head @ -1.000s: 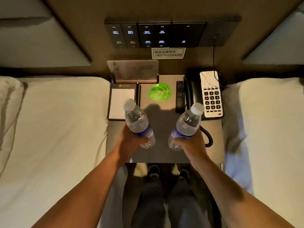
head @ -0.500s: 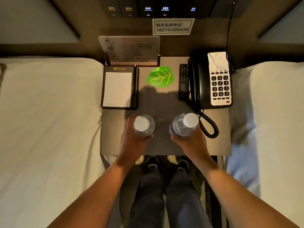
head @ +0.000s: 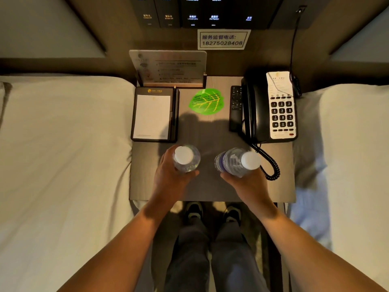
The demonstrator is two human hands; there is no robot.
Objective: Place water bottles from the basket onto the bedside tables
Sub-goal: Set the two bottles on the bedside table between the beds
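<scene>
Two clear water bottles with white caps stand on the front half of the grey bedside table (head: 145,175). My left hand (head: 168,178) is wrapped around the left bottle (head: 186,158), which is upright and seen from above. My right hand (head: 249,184) grips the right bottle (head: 237,162), which leans slightly to the right and shows a blue label. Whether their bases touch the tabletop I cannot tell. No basket is in view.
At the table's back lie a black notepad holder (head: 153,115), a card stand (head: 168,68), a green leaf card (head: 206,101), a remote (head: 235,108) and a phone (head: 271,106) with a coiled cord (head: 271,167). White beds flank it, left (head: 63,154) and right (head: 347,154).
Both bottles have come down from a tilted, raised hold to stand near upright on the table's front half. The head has leaned forward over the table.
</scene>
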